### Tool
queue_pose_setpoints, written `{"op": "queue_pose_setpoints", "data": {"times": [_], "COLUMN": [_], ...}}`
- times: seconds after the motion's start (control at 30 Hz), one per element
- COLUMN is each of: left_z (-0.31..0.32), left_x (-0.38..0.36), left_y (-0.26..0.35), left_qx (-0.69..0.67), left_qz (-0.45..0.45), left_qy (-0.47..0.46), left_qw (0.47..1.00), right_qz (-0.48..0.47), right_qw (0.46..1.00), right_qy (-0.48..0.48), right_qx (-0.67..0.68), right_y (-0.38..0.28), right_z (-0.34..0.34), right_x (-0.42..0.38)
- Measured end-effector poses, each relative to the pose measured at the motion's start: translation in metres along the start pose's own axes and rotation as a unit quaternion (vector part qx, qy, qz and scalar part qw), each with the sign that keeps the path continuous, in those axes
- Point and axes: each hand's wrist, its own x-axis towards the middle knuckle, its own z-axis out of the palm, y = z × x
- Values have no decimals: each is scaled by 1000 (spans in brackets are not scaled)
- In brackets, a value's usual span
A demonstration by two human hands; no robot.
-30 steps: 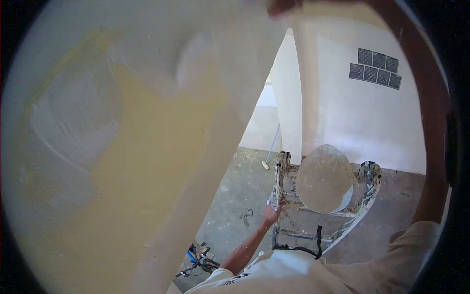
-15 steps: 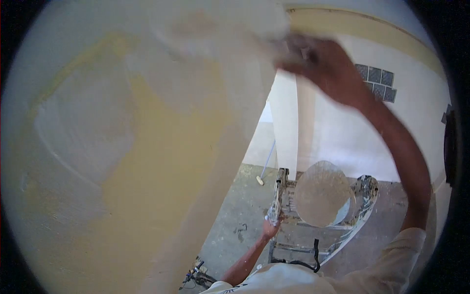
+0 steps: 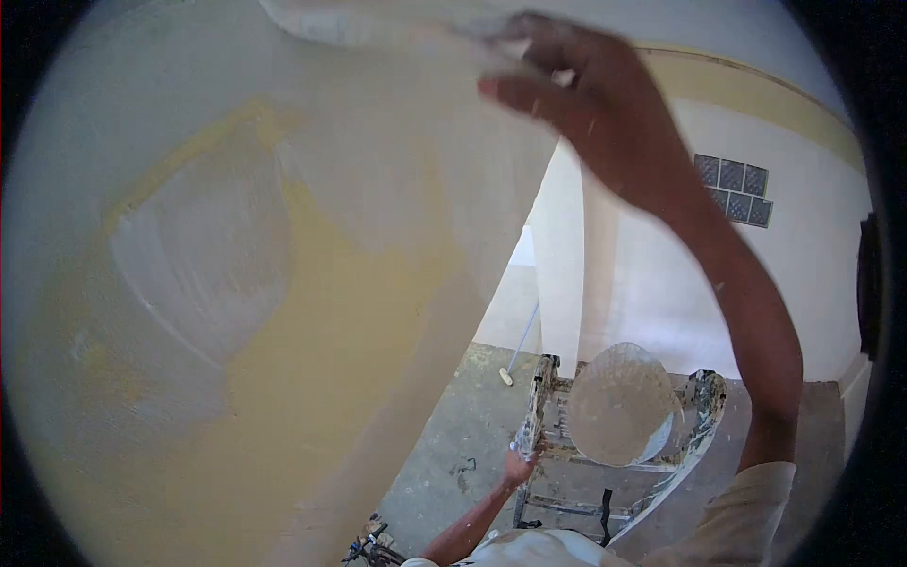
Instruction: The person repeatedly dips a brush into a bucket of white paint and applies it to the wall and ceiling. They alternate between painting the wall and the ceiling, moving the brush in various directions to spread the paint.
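Raised at the top, my right hand (image 3: 605, 113) is closed on the handle of a wide putty knife (image 3: 364, 26), its pale blade blurred by motion. The blade lies at the upper part of a wall (image 3: 321, 350) where yellow paint shows between smears of whitish-grey filler (image 3: 203, 255). Lower down, my left hand (image 3: 518, 466) is wrapped round the side rail of a paint-spattered stepladder (image 3: 539, 402). A round bucket (image 3: 619, 406) of greyish, paste-like material sits at the ladder's top, to the right of my left hand.
Far below is a concrete floor (image 3: 439, 444). A broom-like tool with a blue handle (image 3: 522, 340) leans by the far wall. Part of a bicycle (image 3: 373, 546) shows at the bottom. Patterned vent blocks (image 3: 732, 189) are set in the white wall at right.
My right hand and the putty knife have moved up and left across the wall. The view has tilted upward slightly, so the ladder and bucket appear lower. My left hand keeps its hold.
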Motion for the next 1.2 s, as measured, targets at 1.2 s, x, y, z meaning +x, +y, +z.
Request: {"op": "queue_pose_setpoints", "data": {"times": [1.2], "left_z": [-1], "left_x": [2], "left_y": [15], "left_qx": [9], "left_qz": [-4], "left_qy": [39], "left_qw": [999], "right_qz": [305], "right_qw": [920], "right_qy": [-160], "right_qx": [185], "right_y": [-28], "right_z": [34], "right_x": [-180]}}
